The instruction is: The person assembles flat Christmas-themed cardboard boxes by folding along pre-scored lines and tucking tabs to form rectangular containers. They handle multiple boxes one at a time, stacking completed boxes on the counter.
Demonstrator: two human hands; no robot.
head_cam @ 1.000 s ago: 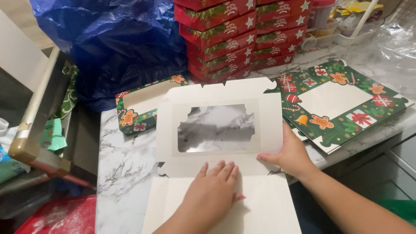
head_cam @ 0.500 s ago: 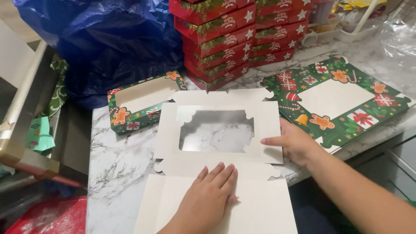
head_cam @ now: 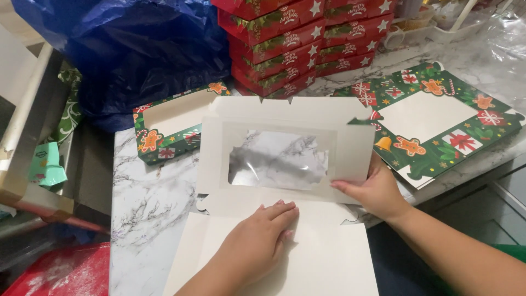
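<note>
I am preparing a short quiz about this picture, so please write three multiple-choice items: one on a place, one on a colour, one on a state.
1. Where is the stack of red star-printed cardboard boxes?
A. behind the flat white windowed cardboard box
B. under the marble table
C. in the left hand

2. What colour is the crumpled plastic bag?
A. yellow
B. blue
C. white

3. How does the left hand lie?
A. in a fist
B. lifted in the air
C. pressed flat on the white box

Answers: 1 A, the stack stands beyond it; 2 B, plainly blue; 3 C, palm down while the right hand grips the panel's edge.
</note>
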